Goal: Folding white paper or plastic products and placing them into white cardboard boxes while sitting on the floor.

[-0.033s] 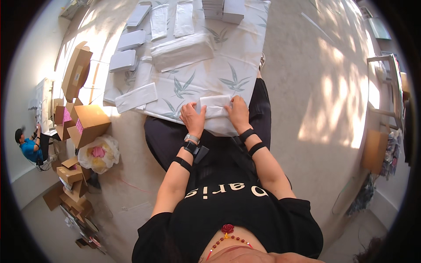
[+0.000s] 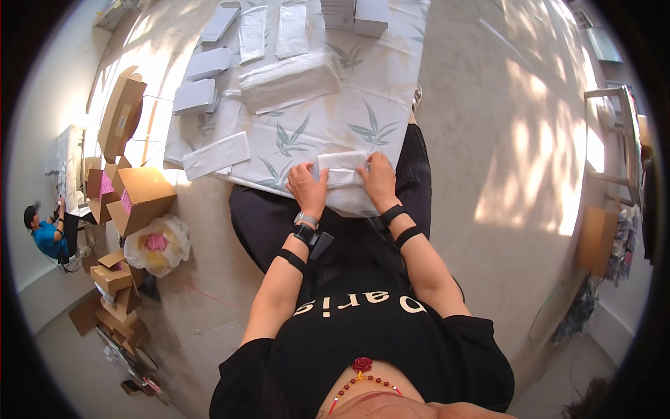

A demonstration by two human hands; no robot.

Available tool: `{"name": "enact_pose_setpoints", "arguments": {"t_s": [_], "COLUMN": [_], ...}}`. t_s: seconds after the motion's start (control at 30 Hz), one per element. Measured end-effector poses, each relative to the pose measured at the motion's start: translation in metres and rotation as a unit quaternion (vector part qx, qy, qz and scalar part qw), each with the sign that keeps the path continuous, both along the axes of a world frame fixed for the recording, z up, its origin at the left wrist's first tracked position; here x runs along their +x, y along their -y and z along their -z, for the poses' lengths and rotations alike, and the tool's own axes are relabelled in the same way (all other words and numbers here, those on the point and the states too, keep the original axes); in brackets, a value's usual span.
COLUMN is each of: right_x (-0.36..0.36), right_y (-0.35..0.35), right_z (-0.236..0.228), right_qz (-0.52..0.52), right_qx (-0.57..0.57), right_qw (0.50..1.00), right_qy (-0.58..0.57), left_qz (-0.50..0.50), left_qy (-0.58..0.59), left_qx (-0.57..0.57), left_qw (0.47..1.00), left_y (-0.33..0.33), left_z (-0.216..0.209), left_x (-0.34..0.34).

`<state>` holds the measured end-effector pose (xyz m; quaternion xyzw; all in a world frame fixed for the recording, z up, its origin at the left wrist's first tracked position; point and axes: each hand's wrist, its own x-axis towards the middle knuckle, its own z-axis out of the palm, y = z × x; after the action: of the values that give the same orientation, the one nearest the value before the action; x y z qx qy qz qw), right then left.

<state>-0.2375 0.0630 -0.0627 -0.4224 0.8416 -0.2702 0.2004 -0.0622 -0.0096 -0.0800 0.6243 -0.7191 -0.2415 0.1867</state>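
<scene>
A white, flat rectangular packet in thin plastic (image 2: pixel 340 166) lies at the table's near edge, its clear plastic end drooping over the edge. My left hand (image 2: pixel 307 190) grips its left side, with the thumb against the packet and the fingers bent. On the opposite side my right hand (image 2: pixel 380 183) pinches the right edge, thumb on top and fingers curled behind. What lies under the fingertips is hidden. Left of my left hand, a long white plastic sleeve (image 2: pixel 217 156) rests near the table's corner. Farther back is a wide pile of clear plastic sleeves (image 2: pixel 290 84).
The table wears a leaf-patterned cloth (image 2: pixel 370 105). Stacks of white cards or boxes (image 2: pixel 196 96) line its left side, with more white boxes (image 2: pixel 370 17) at the back. Open cardboard boxes (image 2: pixel 146 199) and a stuffed plastic bag (image 2: pixel 159 244) stand left. A person in blue (image 2: pixel 50 236) sits far left.
</scene>
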Motion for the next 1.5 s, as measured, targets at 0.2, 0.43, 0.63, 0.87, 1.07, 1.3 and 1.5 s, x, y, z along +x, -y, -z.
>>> {"name": "enact_pose_setpoints", "arguments": {"t_s": [0.2, 0.43, 0.63, 0.87, 1.07, 1.3, 1.5], "right_x": [-0.003, -0.003, -0.001, -0.017, -0.023, -0.014, -0.017], "right_y": [-0.001, -0.003, -0.005, -0.012, 0.002, 0.029, 0.067], "right_z": [0.009, 0.018, 0.019, 0.024, 0.009, -0.002, 0.011], "right_qz": [0.014, 0.038, 0.036, 0.013, -0.054, -0.068, -0.045], "right_qx": [-0.029, -0.054, -0.079, -0.129, -0.194, -0.118, -0.140], "right_qw": [0.999, 0.998, 0.996, 0.978, 0.883, 0.737, 0.951], "right_qy": [0.021, 0.020, 0.026, 0.166, 0.424, 0.662, 0.272], "left_qz": [-0.020, 0.034, -0.025, 0.016, 0.154, 0.066, 0.033], "left_qy": [0.017, -0.132, -0.356, -0.371, -0.390, -0.427, -0.437], "left_qx": [-0.007, 0.070, 0.238, 0.367, 0.382, 0.398, 0.300], "left_qw": [1.000, 0.988, 0.903, 0.853, 0.823, 0.809, 0.848], "left_y": [0.001, 0.008, 0.016, 0.034, 0.039, 0.071, 0.082], "left_z": [0.004, 0.007, 0.015, -0.024, -0.099, -0.062, -0.007], "left_x": [-0.014, -0.017, -0.014, -0.012, -0.002, 0.029, 0.009]}}
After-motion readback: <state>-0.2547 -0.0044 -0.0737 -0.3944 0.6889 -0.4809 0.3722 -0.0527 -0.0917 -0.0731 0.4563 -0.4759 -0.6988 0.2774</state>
